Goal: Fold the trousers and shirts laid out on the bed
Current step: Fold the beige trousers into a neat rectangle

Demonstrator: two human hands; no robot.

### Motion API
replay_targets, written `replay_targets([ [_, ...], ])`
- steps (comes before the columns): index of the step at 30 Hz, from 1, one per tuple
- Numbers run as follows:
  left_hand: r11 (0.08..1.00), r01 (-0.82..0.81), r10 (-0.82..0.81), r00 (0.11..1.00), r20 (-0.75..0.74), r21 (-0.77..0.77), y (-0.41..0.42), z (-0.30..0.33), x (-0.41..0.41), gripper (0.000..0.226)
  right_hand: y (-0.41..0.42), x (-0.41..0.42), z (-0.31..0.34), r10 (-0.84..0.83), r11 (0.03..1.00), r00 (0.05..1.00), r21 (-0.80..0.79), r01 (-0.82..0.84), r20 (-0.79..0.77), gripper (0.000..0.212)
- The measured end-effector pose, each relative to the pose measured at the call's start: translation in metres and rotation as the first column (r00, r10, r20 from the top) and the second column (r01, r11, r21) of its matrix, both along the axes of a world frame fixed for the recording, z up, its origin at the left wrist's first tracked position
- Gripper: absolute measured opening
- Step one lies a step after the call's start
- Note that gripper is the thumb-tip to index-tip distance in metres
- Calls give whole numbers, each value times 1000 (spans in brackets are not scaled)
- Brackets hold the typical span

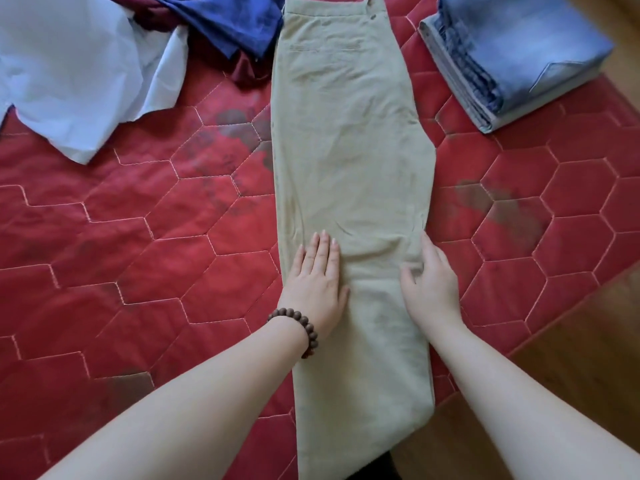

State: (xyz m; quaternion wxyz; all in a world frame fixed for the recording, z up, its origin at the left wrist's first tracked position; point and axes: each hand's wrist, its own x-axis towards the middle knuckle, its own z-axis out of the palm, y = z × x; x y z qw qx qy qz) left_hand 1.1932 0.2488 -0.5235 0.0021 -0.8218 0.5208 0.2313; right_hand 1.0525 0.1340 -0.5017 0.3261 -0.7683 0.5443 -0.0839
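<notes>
Across the middle of the red quilted bed (145, 237): khaki trousers (349, 150), folded lengthwise leg over leg, waistband at the far end, legs running toward the near edge and hanging off it. Back pocket and a button visible near the waistband. Light creasing over the seat and thigh.

On the trousers, about mid-leg: left hand (317, 282), flat, palm down, fingers straight and together, pressing the fabric by the left edge. Brown bead bracelet (302, 329) around the left wrist.

At the trousers' right edge, level with the left: right hand (431, 282), palm down, fingers extended along the edge, thumb bent onto the cloth with a small bunch of fabric at its tip. Cannot tell for sure whether pinching or just pressing; looks like flat contact.

Far right on the bed: folded blue jeans (512, 57), neat stack, well apart from the khaki pair.

Far left: white shirt (69, 64), unfolded, crumpled, spread out. Just right of it, far centre: dark blue garment (225, 19), loose, touching or nearly touching the trousers' left waistband area. Beneath the blue one: maroon garment (249, 72), mostly covered, only edges showing.

Near right, beside the bed: wooden floor (571, 358).

Dark blotches on the quilt at centre left and right of the trousers.
</notes>
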Motion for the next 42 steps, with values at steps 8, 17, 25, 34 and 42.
replay_targets([
  [8, 952, -301, 249, 867, -432, -56, -44, 28, -41, 48, 29, -10, 9, 59, 998, 998, -18, -59, -6, 30],
  [17, 839, -527, 474, 829, -296, -133, -70, 38, -37, 26, -3, -29, 16, -98, 989, 989, 119, 84, 111, 41],
  [25, 797, -546, 410, 803, -433, -258, -55, 38, -38, 24, -32, -20, -1, -152, 964, 976, 196, 181, -157, 40],
  [34, 948, -278, 235, 940, -249, -157, -36, 13, -43, 42, -24, -48, 5, 362, 877, 912, -261, -403, -192, 41],
  [42, 994, 5, -13, 997, 73, 111, 38, -2, -73, 68, 2, -103, -8, 685, 667, 543, 119, -735, -486, 64],
])
